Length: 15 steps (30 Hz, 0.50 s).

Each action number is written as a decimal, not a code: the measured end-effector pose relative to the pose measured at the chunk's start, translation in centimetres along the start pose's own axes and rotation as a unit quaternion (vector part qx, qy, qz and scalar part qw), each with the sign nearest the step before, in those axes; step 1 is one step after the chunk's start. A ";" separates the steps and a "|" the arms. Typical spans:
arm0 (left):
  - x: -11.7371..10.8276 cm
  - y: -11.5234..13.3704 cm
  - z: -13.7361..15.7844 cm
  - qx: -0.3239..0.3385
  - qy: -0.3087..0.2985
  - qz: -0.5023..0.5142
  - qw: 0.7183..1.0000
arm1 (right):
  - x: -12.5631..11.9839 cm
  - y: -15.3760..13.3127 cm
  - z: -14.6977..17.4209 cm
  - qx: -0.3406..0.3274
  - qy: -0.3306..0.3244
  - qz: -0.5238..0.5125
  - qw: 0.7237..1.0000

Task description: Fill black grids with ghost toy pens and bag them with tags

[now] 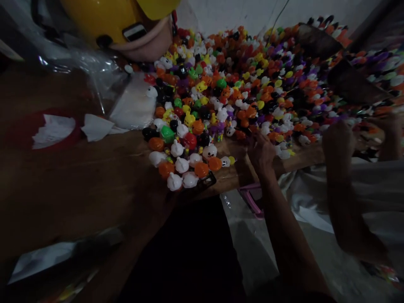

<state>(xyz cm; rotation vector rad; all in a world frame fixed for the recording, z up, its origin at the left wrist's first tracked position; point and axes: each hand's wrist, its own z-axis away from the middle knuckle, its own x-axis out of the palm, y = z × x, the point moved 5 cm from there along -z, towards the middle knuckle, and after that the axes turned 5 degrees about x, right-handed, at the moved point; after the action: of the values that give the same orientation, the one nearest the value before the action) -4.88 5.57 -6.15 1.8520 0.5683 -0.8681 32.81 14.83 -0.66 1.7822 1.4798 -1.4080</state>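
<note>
My right hand (261,149) reaches to the front edge of a large heap of small coloured figure toys (249,84). Its fingers are bent together beside some orange toys (244,122); whatever they pinch is too dark to name. My left hand (162,200) is in deep shadow at the table's front edge, close to a black tray (208,180), and its fingers do not show. Several round-headed toys, among them a white toy (174,182) and an orange toy (201,169), stand packed in rows on the tray. A small white skull-faced toy (225,161) lies beside them.
At the back left stands a pink basin (151,44) with a yellow container (101,21). Clear plastic bags (134,101) and a red dish (67,141) with white paper lie left. A co-worker's hands (339,139) are at right, near dark scoop-like pieces (356,84).
</note>
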 end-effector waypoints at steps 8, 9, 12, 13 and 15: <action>-0.6 1.2 -1.5 0.007 0.014 0.019 1.000 | 2.8 0.3 -0.1 -0.008 -0.042 -0.079 0.996; -0.4 1.0 -1.6 -0.003 0.009 0.024 1.000 | 2.8 0.1 -0.6 -0.004 -0.052 -0.086 0.995; -0.1 0.5 -1.9 -0.036 0.006 0.025 0.999 | 0.6 -0.9 -0.3 0.000 -0.066 -0.096 0.993; 0.0 0.4 -1.9 -0.044 0.005 0.023 0.999 | -0.7 -1.4 0.8 -0.011 -0.057 -0.113 0.992; 0.0 0.4 -2.0 -0.036 -0.002 0.018 0.999 | -3.4 -2.7 4.3 -0.044 -0.038 -0.171 0.983</action>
<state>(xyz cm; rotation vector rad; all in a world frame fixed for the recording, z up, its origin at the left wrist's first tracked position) -3.89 7.24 -5.38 1.7904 0.5546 -0.8179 28.87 10.62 1.32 1.4519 1.8416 -1.5231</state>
